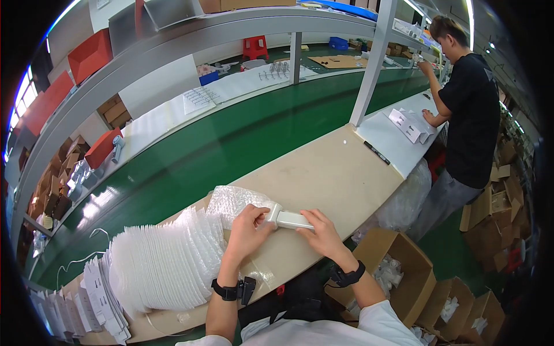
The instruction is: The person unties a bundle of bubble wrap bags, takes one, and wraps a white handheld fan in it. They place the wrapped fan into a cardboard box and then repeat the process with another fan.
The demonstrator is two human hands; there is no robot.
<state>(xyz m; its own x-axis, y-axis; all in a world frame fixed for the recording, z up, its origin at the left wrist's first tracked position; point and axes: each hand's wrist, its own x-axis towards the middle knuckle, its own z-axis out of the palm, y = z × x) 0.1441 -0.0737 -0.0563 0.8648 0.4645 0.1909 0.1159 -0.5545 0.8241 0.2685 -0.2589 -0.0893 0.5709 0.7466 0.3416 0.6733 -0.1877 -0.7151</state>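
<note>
Over the tan tabletop I hold a white plastic handheld device [293, 220] with a wider head at its left end and a straight handle. The fingers of my left hand [249, 230] close round the head end. My right hand [324, 232] grips the handle's far end between thumb and fingers. A bubble-wrap bag [234, 202] lies flat just behind my left hand; whether the device touches it cannot be made out. Left of my left forearm stands a long row of bubble-wrap bags [164, 262], packed on edge.
Flat printed cartons [104, 297] lean at the far left. Beyond the bench [323, 167] runs a green conveyor belt [231, 138]. A black marker [376, 152] lies to the right, near a co-worker [470, 109]. Open cardboard boxes [398, 254] stand below, and a metal post [375, 63] rises behind.
</note>
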